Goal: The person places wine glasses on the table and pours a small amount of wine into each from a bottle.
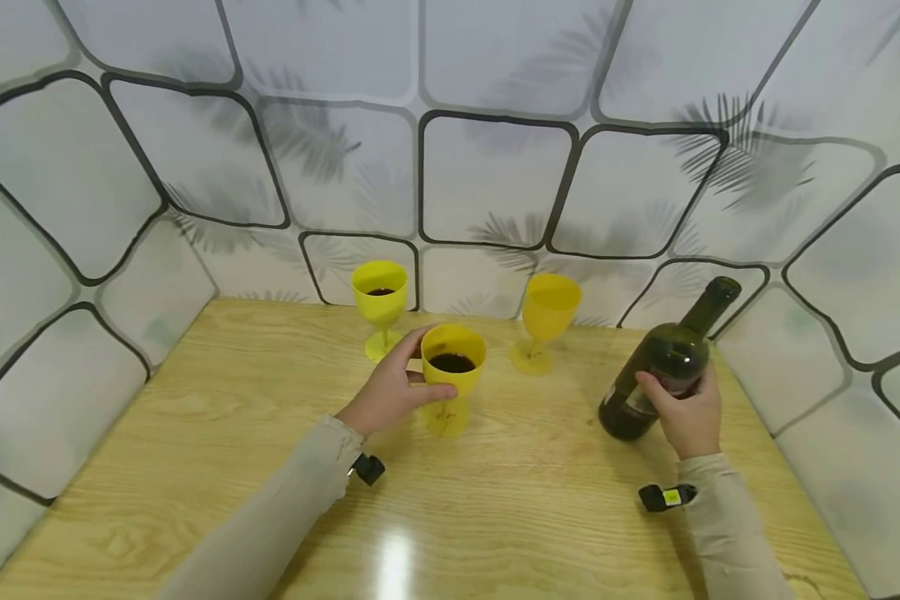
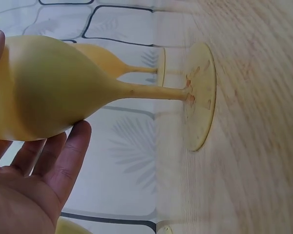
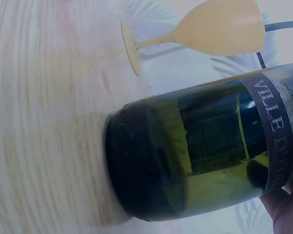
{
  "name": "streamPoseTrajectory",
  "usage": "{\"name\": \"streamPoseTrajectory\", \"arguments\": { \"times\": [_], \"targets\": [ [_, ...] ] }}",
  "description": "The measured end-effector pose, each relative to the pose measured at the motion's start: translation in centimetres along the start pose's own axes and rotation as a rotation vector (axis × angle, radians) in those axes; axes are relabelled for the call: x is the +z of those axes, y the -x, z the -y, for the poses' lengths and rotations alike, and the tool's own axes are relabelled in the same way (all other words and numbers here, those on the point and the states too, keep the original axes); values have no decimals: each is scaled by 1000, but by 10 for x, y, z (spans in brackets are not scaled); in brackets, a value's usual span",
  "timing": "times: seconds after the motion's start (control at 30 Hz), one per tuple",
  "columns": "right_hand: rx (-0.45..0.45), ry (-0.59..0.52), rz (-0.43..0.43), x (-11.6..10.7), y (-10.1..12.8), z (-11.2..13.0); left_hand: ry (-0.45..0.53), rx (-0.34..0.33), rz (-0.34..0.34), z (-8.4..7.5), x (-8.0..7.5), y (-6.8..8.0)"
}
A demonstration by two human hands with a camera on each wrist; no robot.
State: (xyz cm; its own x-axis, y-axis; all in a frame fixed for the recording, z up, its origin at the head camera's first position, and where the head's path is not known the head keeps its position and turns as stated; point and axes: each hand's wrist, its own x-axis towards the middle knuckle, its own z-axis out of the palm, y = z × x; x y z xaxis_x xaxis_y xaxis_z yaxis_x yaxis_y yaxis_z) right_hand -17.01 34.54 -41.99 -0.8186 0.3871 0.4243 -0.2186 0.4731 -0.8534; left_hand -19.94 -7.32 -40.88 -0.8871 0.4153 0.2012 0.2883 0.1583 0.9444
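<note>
On the wooden table [image 1: 195,467], the dark green wine bottle [image 1: 667,367] stands at the right, tilted, base on the wood, with three yellow goblets to its left. By the look of it, pouring is about two-thirds done: the near goblet [image 1: 452,377] and the far left goblet [image 1: 379,304] hold dark liquid, while the goblet nearest the bottle [image 1: 547,321] seems unfilled. The right hand [image 1: 686,417] wraps the bottle's body; the left hand [image 1: 390,392] cups the near goblet's bowl.
</note>
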Motion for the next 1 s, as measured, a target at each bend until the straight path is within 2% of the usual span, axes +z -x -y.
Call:
{"name": "streamPoseTrajectory", "arguments": {
  "times": [0.17, 0.37, 0.47, 0.7, 1.0],
  "targets": [
    [18, -17, 14, 2, 1, -1, 15, -10, -21, 2, 6, -14],
    [-7, -50, -2, 2, 0, -1, 63, -53, -65, 0, 14, -30],
    [-19, -62, -8, 2, -1, -3, 55, -66, -94, 0, 17, -39],
    [6, -55, 0, 2, 0, -5, 22, -34, -180, 4, 18, -60],
    [8, -67, 11, 3, 1, -1, 43, -37, -231, 8, 18, -77]
  ]
}}
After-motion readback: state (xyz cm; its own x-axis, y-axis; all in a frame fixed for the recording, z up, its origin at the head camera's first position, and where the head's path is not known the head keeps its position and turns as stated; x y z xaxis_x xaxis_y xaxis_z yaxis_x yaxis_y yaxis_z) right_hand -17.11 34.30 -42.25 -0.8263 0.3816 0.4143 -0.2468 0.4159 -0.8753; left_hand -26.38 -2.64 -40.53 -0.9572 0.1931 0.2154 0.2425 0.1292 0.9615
